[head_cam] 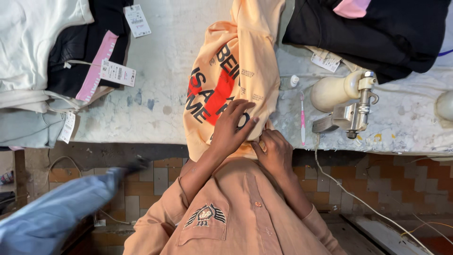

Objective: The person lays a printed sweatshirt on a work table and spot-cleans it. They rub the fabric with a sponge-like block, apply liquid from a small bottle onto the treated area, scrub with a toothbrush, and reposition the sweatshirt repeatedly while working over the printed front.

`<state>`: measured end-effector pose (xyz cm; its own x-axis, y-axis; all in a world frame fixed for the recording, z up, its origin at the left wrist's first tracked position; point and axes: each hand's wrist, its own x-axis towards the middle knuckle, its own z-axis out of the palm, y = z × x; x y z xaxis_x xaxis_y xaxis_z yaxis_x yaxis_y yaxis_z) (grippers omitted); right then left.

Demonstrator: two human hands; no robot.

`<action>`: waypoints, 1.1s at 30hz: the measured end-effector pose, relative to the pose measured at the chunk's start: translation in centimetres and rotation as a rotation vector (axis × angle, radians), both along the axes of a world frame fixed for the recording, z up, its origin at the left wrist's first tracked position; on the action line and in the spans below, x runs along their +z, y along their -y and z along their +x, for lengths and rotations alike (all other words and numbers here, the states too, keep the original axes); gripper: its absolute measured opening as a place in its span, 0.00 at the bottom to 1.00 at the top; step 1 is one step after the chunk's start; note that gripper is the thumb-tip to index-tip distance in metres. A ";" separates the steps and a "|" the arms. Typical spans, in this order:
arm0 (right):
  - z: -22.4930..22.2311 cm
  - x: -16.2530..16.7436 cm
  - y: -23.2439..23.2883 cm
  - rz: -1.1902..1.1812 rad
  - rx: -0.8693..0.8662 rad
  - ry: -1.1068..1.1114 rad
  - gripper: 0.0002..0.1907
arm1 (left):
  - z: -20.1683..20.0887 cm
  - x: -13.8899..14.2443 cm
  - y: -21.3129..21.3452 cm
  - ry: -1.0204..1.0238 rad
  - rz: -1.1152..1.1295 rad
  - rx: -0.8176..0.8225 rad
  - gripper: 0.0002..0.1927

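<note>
Hands at work on a peach printed garment (236, 71) draped over the table edge (141, 132): we press our left hand (231, 125) flat, fingers spread, our right hand (273, 151) pinches its hem, stacked garments (47, 56) waiting alongside.

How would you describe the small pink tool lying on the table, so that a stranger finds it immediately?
Start at the cream machine on the white table. Just left of it, beside the peach garment, lies the toothbrush, thin and pink with its bristled head at the far end.
</note>
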<state>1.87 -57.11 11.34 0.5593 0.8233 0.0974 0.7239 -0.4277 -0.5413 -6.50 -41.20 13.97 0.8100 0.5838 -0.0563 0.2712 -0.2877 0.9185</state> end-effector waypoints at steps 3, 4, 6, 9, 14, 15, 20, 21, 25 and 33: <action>-0.1 -0.4 -0.1 0.012 -0.011 -0.028 0.11 | -0.8 -1.0 0.0 0.063 -0.052 -0.020 0.24; -0.1 -0.5 0.0 0.017 -0.007 -0.026 0.11 | -0.9 -1.5 0.1 0.094 -0.051 -0.026 0.24; -0.1 -0.6 0.1 0.022 0.002 -0.029 0.11 | -0.8 -2.3 0.4 0.090 -0.026 -0.001 0.25; 0.1 -0.7 0.2 0.021 0.012 -0.022 0.13 | -0.6 -2.9 0.6 0.090 -0.031 -0.001 0.28; 0.2 -0.5 0.0 0.020 0.020 -0.029 0.13 | -0.5 -2.5 0.5 0.062 -0.057 0.003 0.27; 0.2 -0.4 0.0 0.028 0.021 -0.028 0.13 | -0.4 -2.4 0.5 0.063 -0.033 0.007 0.26; 0.1 -0.6 0.1 0.013 0.011 -0.039 0.12 | -0.2 -2.3 0.5 0.041 -0.081 0.007 0.28; 0.1 -0.7 0.1 0.006 0.006 -0.049 0.12 | -0.3 -2.2 0.4 0.046 -0.097 0.001 0.29; 0.2 -1.2 0.3 -0.010 -0.014 -0.057 0.12 | -1.4 -1.6 -0.5 0.162 -0.119 -0.100 0.33; 0.4 -1.6 0.5 0.083 0.025 -0.047 0.12 | -0.4 -2.7 -2.0 0.265 0.557 -0.259 0.50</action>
<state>2.29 -57.63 9.69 0.5443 0.8271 0.1400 0.7068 -0.3623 -0.6077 -6.88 -39.25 11.26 0.8731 0.2524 0.4172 -0.0849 -0.7639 0.6397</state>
